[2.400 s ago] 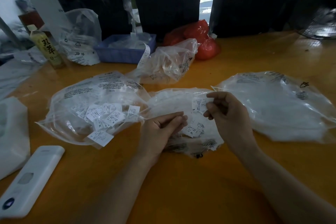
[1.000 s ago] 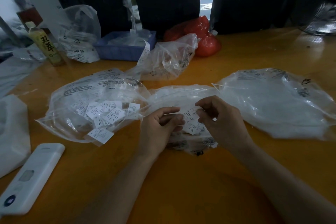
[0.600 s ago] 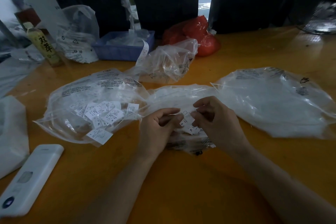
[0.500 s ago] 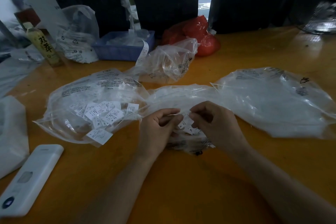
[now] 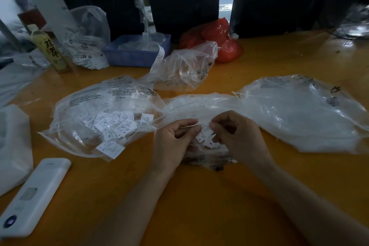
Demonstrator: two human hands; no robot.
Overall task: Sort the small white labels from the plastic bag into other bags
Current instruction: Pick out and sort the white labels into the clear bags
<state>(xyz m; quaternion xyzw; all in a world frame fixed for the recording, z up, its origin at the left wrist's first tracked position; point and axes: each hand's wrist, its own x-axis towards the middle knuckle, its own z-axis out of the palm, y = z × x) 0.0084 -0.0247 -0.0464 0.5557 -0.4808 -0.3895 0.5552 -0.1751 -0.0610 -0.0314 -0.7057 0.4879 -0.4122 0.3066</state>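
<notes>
Counter [image 5: 199, 195]: orange, carrying everything.
Right bag [image 5: 303, 114]: clear, contents unreadable.
Left bag [image 5: 83, 110]: holds loose white labels [image 5: 117, 124].
Middle bag [image 5: 199, 104]: under both hands, labels on it.
Blue tray [image 5: 135, 56]: holds plastic.
Left hand [image 5: 173, 142]: fingers curled, pinching labels.
Right hand [image 5: 239, 136]: pinching the same small labels [image 5: 205, 138].
</notes>
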